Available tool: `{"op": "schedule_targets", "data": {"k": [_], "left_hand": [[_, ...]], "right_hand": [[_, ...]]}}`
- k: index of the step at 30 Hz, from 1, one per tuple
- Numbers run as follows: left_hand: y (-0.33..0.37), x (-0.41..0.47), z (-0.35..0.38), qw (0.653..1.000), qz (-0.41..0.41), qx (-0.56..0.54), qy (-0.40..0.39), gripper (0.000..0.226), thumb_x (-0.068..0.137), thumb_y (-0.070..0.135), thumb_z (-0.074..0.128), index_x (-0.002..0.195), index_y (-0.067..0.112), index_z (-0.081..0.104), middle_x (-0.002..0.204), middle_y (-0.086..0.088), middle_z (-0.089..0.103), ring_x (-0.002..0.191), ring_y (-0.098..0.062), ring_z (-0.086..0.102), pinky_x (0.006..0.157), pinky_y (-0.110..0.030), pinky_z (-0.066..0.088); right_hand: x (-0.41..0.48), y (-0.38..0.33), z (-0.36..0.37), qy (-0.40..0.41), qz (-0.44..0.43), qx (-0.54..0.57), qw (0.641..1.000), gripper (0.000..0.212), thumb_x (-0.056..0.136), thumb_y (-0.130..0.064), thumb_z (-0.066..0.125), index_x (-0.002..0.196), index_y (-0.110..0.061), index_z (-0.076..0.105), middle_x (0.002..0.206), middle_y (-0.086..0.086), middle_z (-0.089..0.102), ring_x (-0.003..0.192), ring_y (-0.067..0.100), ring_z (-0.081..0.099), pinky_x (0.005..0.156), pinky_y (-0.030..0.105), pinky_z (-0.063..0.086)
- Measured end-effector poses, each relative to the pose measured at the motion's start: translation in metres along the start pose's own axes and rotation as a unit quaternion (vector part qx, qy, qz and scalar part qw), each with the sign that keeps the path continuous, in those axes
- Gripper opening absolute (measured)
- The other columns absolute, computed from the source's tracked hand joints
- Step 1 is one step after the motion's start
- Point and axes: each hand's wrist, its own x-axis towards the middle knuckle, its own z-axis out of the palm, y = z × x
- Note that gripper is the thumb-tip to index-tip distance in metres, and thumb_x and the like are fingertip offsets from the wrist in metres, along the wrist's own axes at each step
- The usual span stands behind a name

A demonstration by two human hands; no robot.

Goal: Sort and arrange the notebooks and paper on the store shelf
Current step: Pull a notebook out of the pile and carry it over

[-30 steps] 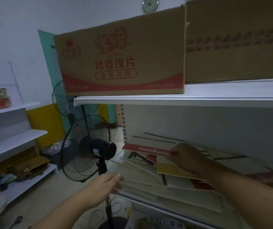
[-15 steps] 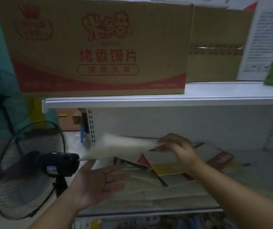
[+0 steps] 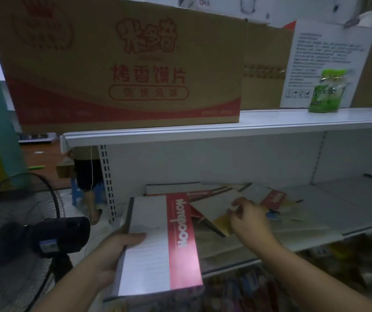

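My left hand (image 3: 115,251) grips a white notebook with a red "NOTEBOOK" stripe (image 3: 158,244) by its left edge, thumb on the cover, in front of the lower shelf (image 3: 338,199). A loose pile of notebooks and paper (image 3: 225,199) lies scattered on that shelf. My right hand (image 3: 248,218) reaches into the pile, its curled fingers pinching the edge of a cream sheet (image 3: 214,204) above a yellow cover. A red-covered notebook (image 3: 275,198) lies just beyond the hand.
Cardboard cartons (image 3: 122,64) and a green packet (image 3: 327,91) stand on the upper shelf (image 3: 270,122). A black standing fan (image 3: 34,237) is close at the left. A person's legs (image 3: 88,188) show behind the shelf upright. Goods fill the shelf below.
The white notebook that my right hand was lifting from the pile now sits in my left hand. My right hand has gone back into the pile.
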Motion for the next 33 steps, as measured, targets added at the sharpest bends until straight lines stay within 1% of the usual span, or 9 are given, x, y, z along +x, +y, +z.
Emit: {"op": "schedule_targets", "data": {"k": [4,8,10,14,20,24,27,30,33], "left_hand": [[0.007,-0.003,-0.01,1.0,0.028,-0.007,0.012,0.042,0.071,-0.001,0.058,0.112,0.007,0.06,0.101,-0.025,0.07,0.083,-0.041,0.069,0.075,-0.047,0.055],[0.006,-0.004,-0.011,0.999,0.033,-0.031,0.0,0.04,0.07,0.0,0.058,0.11,0.007,0.061,0.097,-0.023,0.071,0.078,-0.039,0.07,0.071,-0.044,0.055],[0.005,-0.001,-0.007,0.999,0.035,-0.031,-0.01,0.039,0.069,0.0,0.057,0.108,0.006,0.062,0.096,-0.023,0.071,0.076,-0.038,0.07,0.073,-0.044,0.053],[0.008,0.002,0.004,0.999,0.042,-0.018,-0.029,0.037,0.069,0.002,0.057,0.106,0.007,0.062,0.093,-0.022,0.072,0.074,-0.037,0.071,0.073,-0.043,0.05],[0.027,0.007,0.005,0.998,0.058,0.012,0.018,0.02,0.085,-0.004,0.049,0.1,0.001,0.061,0.068,-0.017,0.072,0.054,-0.029,0.069,0.047,-0.03,0.055],[0.024,0.017,0.031,0.997,0.046,0.038,-0.048,0.024,0.087,0.018,0.057,0.108,0.008,0.063,0.09,-0.014,0.074,0.073,-0.029,0.072,0.062,-0.034,0.055],[0.014,0.029,0.051,0.996,0.039,0.061,-0.052,0.059,0.078,0.041,0.07,0.129,0.016,0.053,0.124,0.0,0.064,0.111,-0.023,0.063,0.096,-0.038,0.046],[0.011,0.035,0.05,0.998,0.036,0.032,-0.045,0.041,0.085,0.009,0.061,0.126,0.013,0.056,0.113,-0.01,0.07,0.103,-0.032,0.065,0.092,-0.042,0.048],[0.012,0.031,0.032,0.999,0.017,-0.042,0.007,0.039,0.081,-0.008,0.052,0.115,0.008,0.061,0.103,-0.018,0.071,0.097,-0.035,0.065,0.08,-0.041,0.05]], "right_hand": [[-0.006,-0.005,-0.007,0.054,0.047,-0.043,0.996,0.028,0.087,-0.037,0.055,0.106,-0.017,0.056,0.093,0.003,0.058,0.091,0.027,0.06,0.066,0.029,0.038],[-0.005,0.02,-0.013,0.012,0.143,-0.099,0.985,0.069,0.083,-0.059,0.052,0.127,-0.007,0.043,0.124,0.016,0.053,0.109,0.034,0.054,0.077,0.037,0.045],[-0.003,0.023,-0.014,-0.017,0.205,0.001,0.979,0.079,0.079,-0.06,0.058,0.132,-0.005,0.036,0.126,0.017,0.049,0.108,0.035,0.053,0.08,0.039,0.05],[0.0,0.019,-0.012,-0.049,0.307,0.281,0.908,0.04,0.087,-0.013,0.063,0.119,-0.007,0.041,0.089,0.009,0.054,0.07,0.023,0.058,0.047,0.026,0.048],[-0.016,0.028,-0.064,0.021,0.247,0.365,0.897,0.03,0.087,0.014,0.048,0.108,-0.004,0.058,0.098,0.017,0.058,0.062,0.02,0.055,0.046,0.021,0.043],[-0.025,0.015,-0.079,-0.001,0.209,0.438,0.875,0.024,0.085,0.015,0.049,0.092,-0.005,0.06,0.073,0.012,0.056,0.035,0.006,0.053,0.036,0.011,0.039],[-0.021,-0.007,-0.059,-0.093,0.144,0.435,0.884,0.024,0.085,0.015,0.051,0.085,-0.009,0.057,0.061,0.005,0.059,0.039,0.005,0.054,0.038,0.013,0.04],[-0.009,-0.021,-0.035,-0.158,0.079,0.386,0.905,0.019,0.089,0.002,0.057,0.092,-0.016,0.057,0.064,-0.001,0.067,0.051,0.01,0.062,0.046,0.02,0.048],[0.027,-0.012,-0.015,-0.096,-0.009,0.17,0.981,0.016,0.09,-0.015,0.057,0.101,-0.026,0.056,0.094,0.004,0.068,0.082,0.02,0.064,0.069,0.028,0.049]]}}
